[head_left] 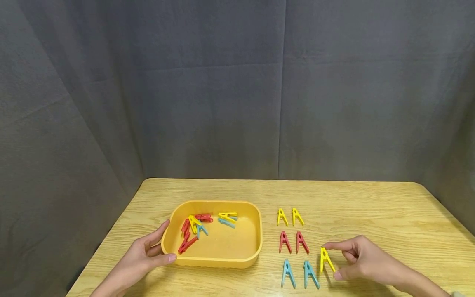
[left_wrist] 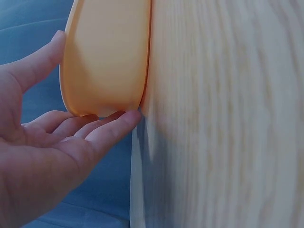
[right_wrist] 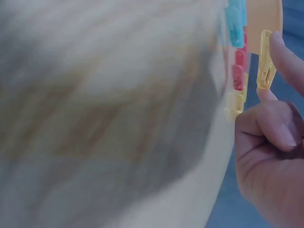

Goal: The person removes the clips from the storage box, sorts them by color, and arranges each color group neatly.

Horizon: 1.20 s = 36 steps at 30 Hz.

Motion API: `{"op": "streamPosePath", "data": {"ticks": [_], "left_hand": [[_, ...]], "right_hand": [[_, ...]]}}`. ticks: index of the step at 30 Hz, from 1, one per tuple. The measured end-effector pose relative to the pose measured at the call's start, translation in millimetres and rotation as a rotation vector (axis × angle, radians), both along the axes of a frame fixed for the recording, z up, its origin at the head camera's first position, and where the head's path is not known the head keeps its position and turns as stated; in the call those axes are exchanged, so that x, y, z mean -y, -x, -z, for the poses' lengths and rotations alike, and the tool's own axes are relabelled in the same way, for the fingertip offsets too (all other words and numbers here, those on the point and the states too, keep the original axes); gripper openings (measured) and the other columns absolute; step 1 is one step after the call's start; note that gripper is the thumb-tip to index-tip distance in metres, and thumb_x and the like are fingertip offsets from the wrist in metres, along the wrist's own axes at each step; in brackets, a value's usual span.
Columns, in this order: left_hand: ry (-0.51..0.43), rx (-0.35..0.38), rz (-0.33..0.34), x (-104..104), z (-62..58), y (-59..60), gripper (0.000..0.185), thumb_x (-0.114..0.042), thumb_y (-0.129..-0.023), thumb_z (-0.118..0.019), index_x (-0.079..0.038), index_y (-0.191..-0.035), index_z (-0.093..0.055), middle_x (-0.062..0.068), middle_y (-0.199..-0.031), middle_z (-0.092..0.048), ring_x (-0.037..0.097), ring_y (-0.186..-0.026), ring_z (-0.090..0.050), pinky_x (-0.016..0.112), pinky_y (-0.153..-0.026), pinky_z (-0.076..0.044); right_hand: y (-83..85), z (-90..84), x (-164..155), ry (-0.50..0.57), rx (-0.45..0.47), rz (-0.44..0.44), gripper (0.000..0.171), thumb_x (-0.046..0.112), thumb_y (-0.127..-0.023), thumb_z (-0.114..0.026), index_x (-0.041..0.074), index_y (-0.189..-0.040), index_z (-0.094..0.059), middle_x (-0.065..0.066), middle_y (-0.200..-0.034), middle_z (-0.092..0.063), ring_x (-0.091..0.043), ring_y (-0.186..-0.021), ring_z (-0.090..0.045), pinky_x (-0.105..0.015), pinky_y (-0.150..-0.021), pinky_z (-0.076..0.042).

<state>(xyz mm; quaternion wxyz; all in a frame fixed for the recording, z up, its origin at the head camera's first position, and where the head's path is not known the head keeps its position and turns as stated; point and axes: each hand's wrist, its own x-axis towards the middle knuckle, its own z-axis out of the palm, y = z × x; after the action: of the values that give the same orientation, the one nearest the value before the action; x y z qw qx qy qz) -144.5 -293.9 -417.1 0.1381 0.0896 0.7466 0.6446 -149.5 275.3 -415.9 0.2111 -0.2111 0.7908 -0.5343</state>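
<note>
A yellow clothespin point(head_left: 325, 260) is pinched between the thumb and index finger of my right hand point(head_left: 365, 260), its legs pointing down near the table. The right wrist view shows this same clothespin point(right_wrist: 266, 61) between the fingertips. To its left lie two blue clothespins point(head_left: 288, 273), two red clothespins point(head_left: 285, 242) and two yellow clothespins point(head_left: 282, 217), in rows. My left hand point(head_left: 142, 253) rests at the left end of a yellow plastic basket point(head_left: 222, 263), thumb at the near corner. In the left wrist view its extended fingers touch the basket's end wall point(left_wrist: 107, 90).
Inside the basket, red clothespins point(head_left: 187, 244), yellow and blue ones lie loosely, mostly toward the left. A wooden table point(head_left: 389, 214) bears everything. Grey cloth point(head_left: 208, 103) hangs behind it and along both sides.
</note>
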Motion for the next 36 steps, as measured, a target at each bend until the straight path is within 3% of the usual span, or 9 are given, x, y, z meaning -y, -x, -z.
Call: {"op": "streamPosePath", "data": {"ticks": [7,12,15,21,25,31,36], "left_hand": [[0.000,0.010,-0.005,0,-0.6,0.2,0.093,-0.007,-0.097,-0.077,0.001,-0.167,-0.016,0.025,-0.170,-0.016,0.045,-0.145,-0.041,0.033,-0.098,-0.056],[-0.014,0.029,0.006,1,-0.5,0.4,0.093,-0.007,-0.098,-0.075,0.000,-0.167,-0.014,0.024,-0.170,-0.015,0.045,-0.145,-0.040,0.034,-0.099,-0.056],[-0.019,0.031,0.017,1,-0.3,0.3,0.093,-0.008,-0.099,-0.075,-0.001,-0.168,-0.013,0.024,-0.170,-0.015,0.045,-0.145,-0.041,0.035,-0.099,-0.056],[-0.018,0.035,0.013,1,-1.0,0.9,0.093,-0.008,-0.099,-0.075,-0.001,-0.168,-0.014,0.023,-0.170,-0.015,0.045,-0.145,-0.041,0.035,-0.099,-0.056],[-0.010,0.037,0.005,1,-1.7,1.3,0.093,-0.008,-0.098,-0.076,-0.001,-0.168,-0.014,0.023,-0.170,-0.015,0.044,-0.145,-0.041,0.035,-0.098,-0.056],[-0.011,0.034,0.008,1,-2.6,1.3,0.093,-0.008,-0.098,-0.076,0.000,-0.167,-0.014,0.024,-0.170,-0.015,0.045,-0.145,-0.041,0.035,-0.098,-0.056],[-0.018,0.028,0.016,1,-2.0,0.6,0.093,-0.007,-0.098,-0.076,0.000,-0.167,-0.014,0.025,-0.170,-0.016,0.046,-0.145,-0.040,0.035,-0.098,-0.056]], "right_hand": [[-6.0,15.7,-9,0.074,0.069,-0.066,0.063,-0.004,-0.089,-0.080,-0.024,-0.141,-0.049,-0.017,-0.060,-0.018,-0.018,-0.052,-0.019,-0.024,-0.054,-0.031],[-6.9,19.7,-6,0.079,0.113,-0.074,0.062,-0.004,-0.090,-0.080,-0.024,-0.140,-0.048,-0.023,-0.062,-0.020,-0.018,-0.053,-0.022,-0.034,-0.048,-0.020],[-7.0,19.7,-5,0.064,0.106,-0.071,0.063,-0.003,-0.090,-0.081,-0.024,-0.140,-0.049,-0.024,-0.062,-0.021,-0.018,-0.053,-0.022,-0.035,-0.048,-0.019],[-5.6,18.7,-6,0.060,0.104,-0.066,0.063,-0.002,-0.090,-0.080,-0.023,-0.141,-0.050,-0.015,-0.058,-0.023,-0.014,-0.052,-0.024,-0.035,-0.047,-0.019],[-2.5,19.2,-8,0.090,0.080,-0.088,0.063,-0.004,-0.090,-0.079,-0.024,-0.141,-0.048,-0.020,-0.060,-0.020,-0.017,-0.052,-0.021,-0.034,-0.047,-0.022],[10.0,14.5,-11,0.045,0.015,-0.077,0.062,-0.002,-0.090,-0.080,-0.023,-0.141,-0.050,-0.017,-0.059,-0.019,-0.013,-0.051,-0.019,-0.031,-0.050,-0.029],[23.8,9.6,-13,0.041,-0.001,-0.078,0.064,-0.001,-0.090,-0.079,-0.024,-0.141,-0.048,-0.011,-0.058,-0.017,-0.016,-0.050,-0.015,-0.034,-0.046,-0.020]]}}
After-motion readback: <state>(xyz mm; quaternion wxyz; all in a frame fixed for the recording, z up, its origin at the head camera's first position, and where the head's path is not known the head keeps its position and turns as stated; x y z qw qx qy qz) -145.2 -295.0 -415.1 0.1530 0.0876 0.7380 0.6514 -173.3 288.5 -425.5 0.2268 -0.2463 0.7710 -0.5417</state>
